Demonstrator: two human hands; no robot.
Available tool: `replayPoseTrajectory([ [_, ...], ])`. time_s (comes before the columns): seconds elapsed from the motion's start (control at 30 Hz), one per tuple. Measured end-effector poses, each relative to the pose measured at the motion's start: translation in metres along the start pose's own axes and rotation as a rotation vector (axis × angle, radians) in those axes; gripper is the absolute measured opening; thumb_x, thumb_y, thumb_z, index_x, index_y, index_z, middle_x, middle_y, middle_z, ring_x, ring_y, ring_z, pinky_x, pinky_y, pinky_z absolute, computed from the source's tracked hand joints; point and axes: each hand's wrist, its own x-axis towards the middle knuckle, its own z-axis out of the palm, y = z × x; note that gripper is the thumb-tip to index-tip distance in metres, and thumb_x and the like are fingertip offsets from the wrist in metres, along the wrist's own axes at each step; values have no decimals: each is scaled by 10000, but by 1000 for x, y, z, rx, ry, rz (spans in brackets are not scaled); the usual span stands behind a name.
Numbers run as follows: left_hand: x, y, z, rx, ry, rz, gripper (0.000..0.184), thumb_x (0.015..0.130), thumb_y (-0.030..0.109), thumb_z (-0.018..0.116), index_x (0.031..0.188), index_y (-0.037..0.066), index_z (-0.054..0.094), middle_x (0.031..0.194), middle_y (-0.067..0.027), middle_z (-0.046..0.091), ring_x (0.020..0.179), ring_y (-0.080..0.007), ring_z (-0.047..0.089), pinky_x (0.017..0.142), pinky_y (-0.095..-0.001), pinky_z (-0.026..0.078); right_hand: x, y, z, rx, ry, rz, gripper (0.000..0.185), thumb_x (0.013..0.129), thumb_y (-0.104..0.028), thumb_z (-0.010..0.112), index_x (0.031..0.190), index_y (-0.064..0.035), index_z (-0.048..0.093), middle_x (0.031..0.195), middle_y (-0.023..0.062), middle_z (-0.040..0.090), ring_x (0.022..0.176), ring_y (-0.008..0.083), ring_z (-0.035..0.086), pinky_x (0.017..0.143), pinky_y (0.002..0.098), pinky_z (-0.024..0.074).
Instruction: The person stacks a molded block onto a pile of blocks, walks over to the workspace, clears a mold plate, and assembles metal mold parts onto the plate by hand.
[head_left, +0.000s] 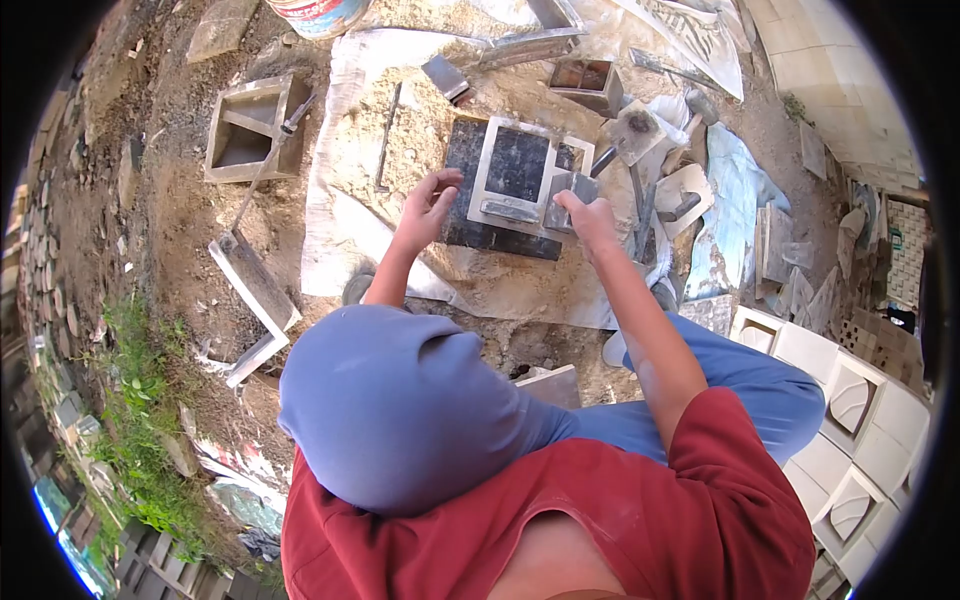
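A dark flat board (465, 150) lies on a sand-dusted sheet in front of me. On it rests a pale rectangular frame (484, 170) with two openings, the larger one showing a black surface. My right hand (592, 220) grips a small grey rectangular plate (575, 188) over the frame's right side; its underside is hidden. My left hand (432, 205) hovers by the board's left edge, thumb and fingers apart, with nothing seen in it. A short grey metal bar (510, 210) lies along the frame's near side.
A hammer (702, 108) and several tools lie to the right, near a light-blue sheet (728, 190). A box-like mould (222, 150) and an angled piece (250, 290) stand left. A thin rod (388, 135) lies on the sand. Patterned pale blocks (850, 400) are stacked at right.
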Motion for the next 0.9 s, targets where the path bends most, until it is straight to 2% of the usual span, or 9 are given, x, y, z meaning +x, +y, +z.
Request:
replayPoseTrajectory([
  [0.03,-3,12,5,66,-7,70,371,989,77,597,1358,37,581,1315,-109,625,1203,-228,606,1049,-376,473,2,3,3,4,1,3,486,713,-418,766,772,64,735,775,126,713,717,187,659,674,361,510],
  [0.07,-4,26,8,67,-13,69,371,989,77,597,1358,37,581,1315,-109,625,1203,-228,606,1049,-376,473,3,6,6,29,-18,-12,491,714,-425,768,783,61,740,776,129,721,718,191,669,680,363,518],
  [0.13,-2,50,13,641,-148,406,518,934,196,720,1405,60,553,1397,-133,577,1259,-307,572,1109,-417,420,5,11,10,57,-32,-24,495,715,-431,770,793,57,745,778,132,729,719,195,680,686,365,525],
  [0.2,3,57,17,605,-197,412,509,872,203,770,1341,91,608,1334,-124,624,1270,-348,564,1135,-455,398,8,17,13,14,-16,-32,461,719,-425,777,789,30,754,758,109,729,695,197,678,679,362,527],
  [0.27,13,44,15,778,-477,496,413,838,198,789,1218,101,661,1243,-94,676,1247,-328,585,1129,-468,409,14,26,17,45,-37,-23,444,721,-417,782,802,19,759,769,103,732,705,196,680,684,361,528],
  [0.3,10,39,21,765,-393,538,325,826,175,786,1123,103,675,1121,-68,704,1170,-319,622,1040,-452,475,13,24,18,76,-58,-15,428,724,-410,786,816,8,764,780,97,735,716,196,682,689,360,528],
  [0.5,-6,34,19,777,-366,289,294,859,132,756,1131,80,657,1028,-97,674,989,-357,654,822,-428,540,1,14,24,80,-84,-31,435,739,-394,797,899,10,766,869,113,750,776,208,699,725,353,537],
  [0.83,-19,35,14,572,-250,215,276,905,149,744,1143,49,644,1044,-129,670,972,-372,656,821,-420,527,7,27,34,86,-129,-145,570,749,-475,815,962,49,755,941,201,753,888,280,739,803,388,557],
  [0.9,-18,35,13,570,-282,230,283,903,138,748,1145,39,641,1041,-132,669,966,-369,656,823,-419,527,5,20,25,-28,-229,-139,741,776,-577,785,1103,83,708,1036,238,739,972,338,732,857,419,556],
])
